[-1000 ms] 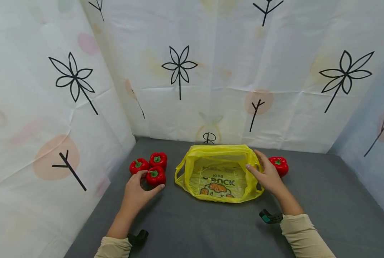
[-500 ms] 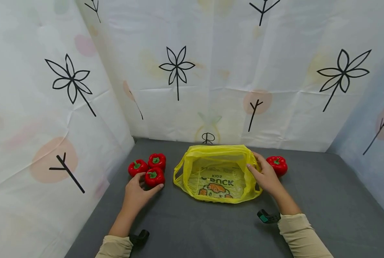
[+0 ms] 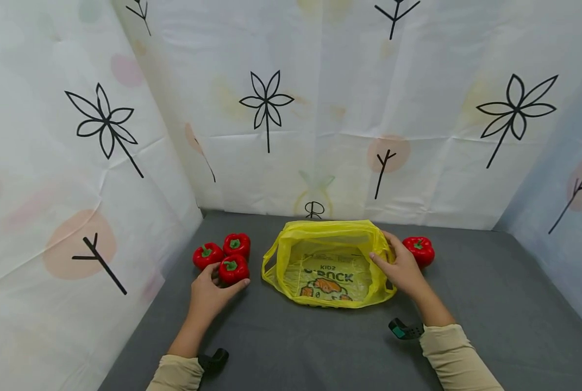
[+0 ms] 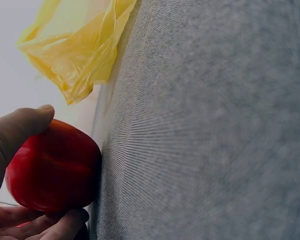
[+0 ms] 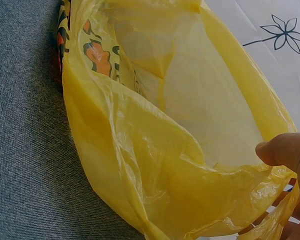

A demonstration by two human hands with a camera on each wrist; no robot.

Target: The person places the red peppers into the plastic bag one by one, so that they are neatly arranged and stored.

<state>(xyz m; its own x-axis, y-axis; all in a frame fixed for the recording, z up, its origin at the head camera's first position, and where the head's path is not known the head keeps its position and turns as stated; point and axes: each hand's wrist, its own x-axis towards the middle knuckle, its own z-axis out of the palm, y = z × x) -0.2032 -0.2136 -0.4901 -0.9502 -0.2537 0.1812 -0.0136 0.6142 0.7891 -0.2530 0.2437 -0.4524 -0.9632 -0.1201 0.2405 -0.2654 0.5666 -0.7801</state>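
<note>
My left hand [image 3: 206,295] holds the nearest of three red bell peppers at the left, its thumb on one side and fingers on the other. In the left wrist view that bell pepper [image 4: 57,167] sits at the cloth between thumb and fingers. Right behind it are two more red bell peppers, one on the left [image 3: 206,256] and one on the right [image 3: 237,245]. A yellow plastic bag [image 3: 330,227] lies mid-table with its mouth spread wide towards me. At its right rim my right hand [image 3: 403,270] pinches the bag, thumb inside the mouth and fingers outside, partly hidden.
Behind the right hand stands another red bell pepper [image 3: 419,251]. A dark grey cloth [image 3: 310,347] covers the table. White patterned sheets [image 3: 320,119] close off the back and both sides. Each wrist wears a dark strap [image 3: 405,329].
The whole head view shifts slightly left. Both hands keep their places, the left on the bell pepper and the right at the bag's rim.
</note>
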